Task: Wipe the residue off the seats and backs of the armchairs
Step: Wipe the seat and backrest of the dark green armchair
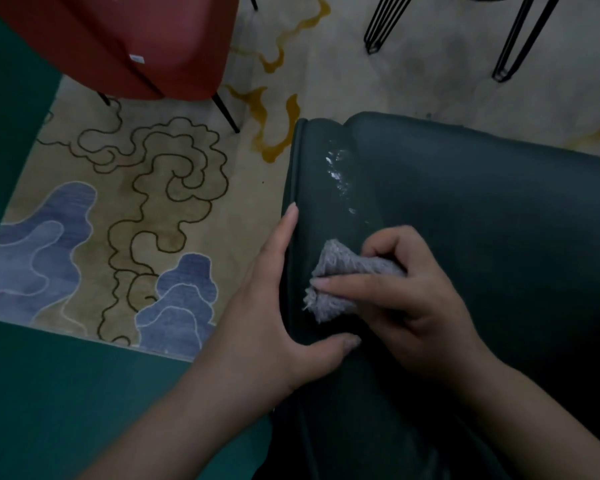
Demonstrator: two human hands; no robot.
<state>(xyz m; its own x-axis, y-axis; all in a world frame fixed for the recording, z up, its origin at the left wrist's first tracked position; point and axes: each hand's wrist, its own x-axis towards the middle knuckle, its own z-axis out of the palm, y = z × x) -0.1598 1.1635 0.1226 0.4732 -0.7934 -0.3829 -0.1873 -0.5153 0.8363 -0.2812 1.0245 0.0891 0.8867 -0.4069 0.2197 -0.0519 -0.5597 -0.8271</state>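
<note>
Head view
Dark green armchair [482, 220]: seen from above at the right, with its padded edge running from upper centre down toward the bottom of the frame.
Residue [338, 171]: a whitish, glistening streak is spread along the armchair's edge, just beyond the cloth and apart from it.
Grey cloth [340, 278]: bunched up and pressed against the armchair's edge, between the two hands.
Right hand [409, 296]: its grip is clamped on the grey cloth, fingers curled over the top and the thumb laid across the front of it.
Left hand [284, 306]: laid against the outer side of the armchair's edge, fingers straight along the piping and the thumb hooked over onto the upholstery; nothing is held in its grip.
Red armchair [125, 39]: stood at the upper left on thin black legs, well apart from the green one.
Patterned rug [129, 216]: spread on the floor beneath both armchairs, with dark wavy lines and blue cloud shapes.
Black wire legs [499, 32]: seen at the upper right; the piece they carry is cut off by the frame.
</note>
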